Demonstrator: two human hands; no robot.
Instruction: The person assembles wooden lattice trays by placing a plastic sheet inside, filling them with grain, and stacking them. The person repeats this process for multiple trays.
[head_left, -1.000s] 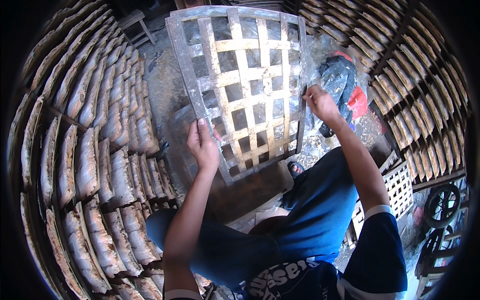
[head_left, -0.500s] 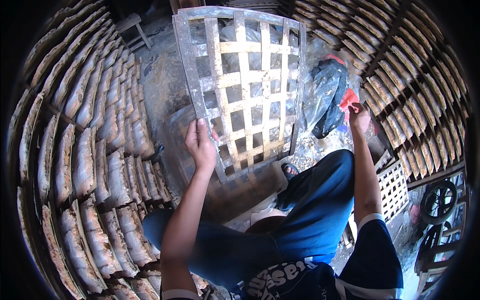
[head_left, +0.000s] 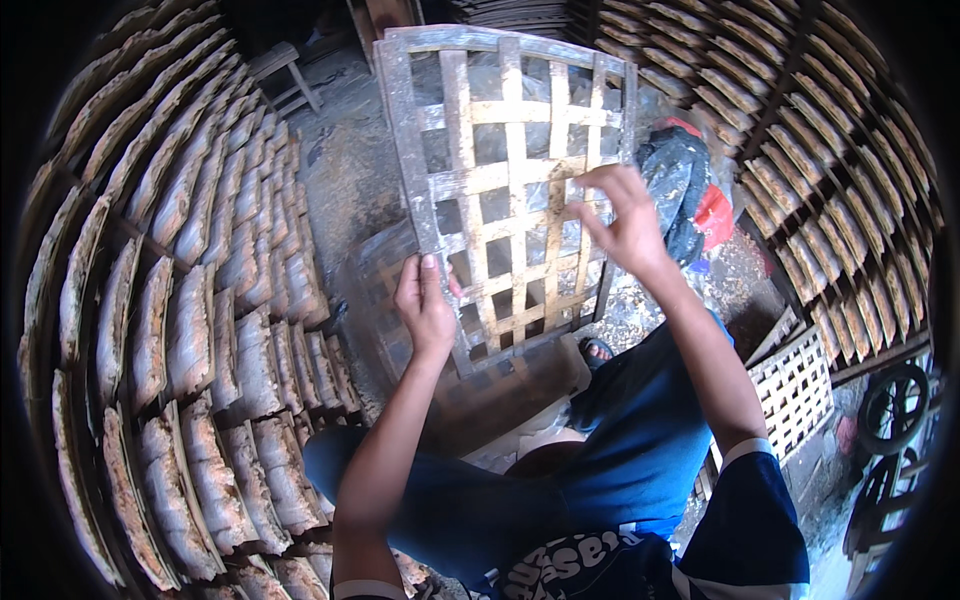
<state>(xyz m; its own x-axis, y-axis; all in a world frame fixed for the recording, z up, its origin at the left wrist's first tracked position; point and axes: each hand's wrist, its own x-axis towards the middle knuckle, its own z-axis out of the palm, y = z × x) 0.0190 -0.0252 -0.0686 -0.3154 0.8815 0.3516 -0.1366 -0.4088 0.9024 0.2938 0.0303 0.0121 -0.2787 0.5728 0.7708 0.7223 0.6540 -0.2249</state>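
A woven slatted frame (head_left: pixel 516 175) stands tilted upright in front of me, its wide strips crossing in a loose lattice inside a greyish wooden border. My left hand (head_left: pixel 428 308) grips its left border, thumb on the near face. In front of the frame's right half, my right hand (head_left: pixel 625 222) is raised with thumb and fingers apart and nothing visible between them. Whether its fingertips touch the strips I cannot tell. Just beyond that hand lies a dark plastic bag (head_left: pixel 668 165) with a red piece (head_left: pixel 713 217) beside it.
A see-through box-like block (head_left: pixel 530 385) sits below the frame, by my sandalled foot (head_left: pixel 597 350). Curved racks of pale flaky sheets (head_left: pixel 190 330) rise at left, with more (head_left: pixel 800 180) at right. A lattice panel (head_left: pixel 795 380), a tyre (head_left: pixel 893 408) and a stool (head_left: pixel 285 75) also stand around.
My right hand has left the red piece and moved leftward to the frame, its fingers opening. My left hand keeps its hold. The whole view has shifted slightly.
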